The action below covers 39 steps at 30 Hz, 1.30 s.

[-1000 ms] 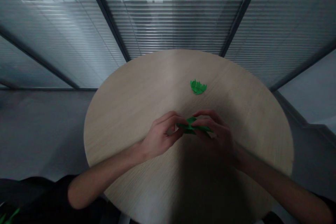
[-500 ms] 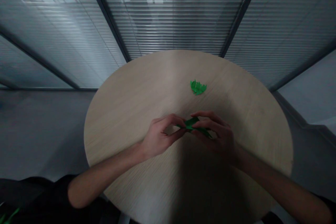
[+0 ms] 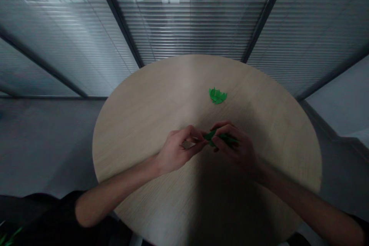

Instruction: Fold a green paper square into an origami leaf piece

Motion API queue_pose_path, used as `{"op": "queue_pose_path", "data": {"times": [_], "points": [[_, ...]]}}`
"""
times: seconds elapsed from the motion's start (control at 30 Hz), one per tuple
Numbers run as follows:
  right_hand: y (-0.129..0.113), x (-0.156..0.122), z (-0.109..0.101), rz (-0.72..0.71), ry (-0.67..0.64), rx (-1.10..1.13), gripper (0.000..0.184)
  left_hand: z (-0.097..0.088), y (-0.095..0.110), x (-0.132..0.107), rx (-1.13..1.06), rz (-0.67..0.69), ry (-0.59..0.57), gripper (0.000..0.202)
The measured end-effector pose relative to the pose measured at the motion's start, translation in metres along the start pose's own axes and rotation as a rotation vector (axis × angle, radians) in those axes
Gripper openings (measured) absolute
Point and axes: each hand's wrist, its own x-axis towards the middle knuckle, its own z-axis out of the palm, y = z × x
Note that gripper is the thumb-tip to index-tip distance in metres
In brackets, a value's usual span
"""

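Fingers point(image 3: 193, 132) of left hand point(image 3: 174, 152) and right hand point(image 3: 240, 150) pinch green paper point(image 3: 210, 135), mid-frame. It seems light and flimsy; grip the edges.

Both hands point(image 3: 207, 146) pinching green folded paper point(image 3: 220, 137) — round table point(image 3: 138, 123).

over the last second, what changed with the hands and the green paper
The right hand has curled its fingers tighter over the green paper piece, so less of it shows. The left hand keeps its pinch grip on the left end. The second green folded piece and the round table stayed put.
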Motion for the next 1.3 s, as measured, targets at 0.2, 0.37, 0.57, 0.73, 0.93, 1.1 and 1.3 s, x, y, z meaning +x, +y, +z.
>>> {"op": "queue_pose_path", "data": {"times": [0.2, 0.37, 0.57, 0.73, 0.93, 1.1, 1.3], "points": [[-0.0008, -0.0001, 0.0000, -0.032, 0.082, -0.039, 0.013, 0.0004, 0.0050, 0.0019, -0.038, -0.105, -0.011, 0.010], [-0.0007, 0.0002, -0.0016, -0.094, 0.113, -0.148, 0.007, 0.0018, 0.0047, 0.0027, -0.210, -0.162, 0.002, 0.013], [-0.0017, 0.0004, -0.0022, -0.139, 0.135, -0.186, 0.006, 0.0018, 0.0036, 0.0028, -0.214, -0.159, 0.016, 0.013], [-0.0053, 0.0011, -0.0020, -0.145, 0.128, -0.188, 0.007, 0.0013, 0.0058, 0.0035, -0.185, -0.169, 0.005, 0.013], [-0.0038, 0.0019, -0.0002, -0.211, 0.112, -0.194, 0.008, 0.0041, 0.0068, 0.0050, -0.247, -0.195, -0.007, 0.015], [0.0005, 0.0021, 0.0004, -0.215, 0.126, -0.205, 0.009, 0.0064, 0.0084, 0.0050, -0.275, -0.224, 0.002, 0.013], [0.0009, 0.0027, 0.0015, -0.173, 0.145, -0.217, 0.012, 0.0075, 0.0089, 0.0054, -0.264, -0.204, 0.005, 0.020]]}}
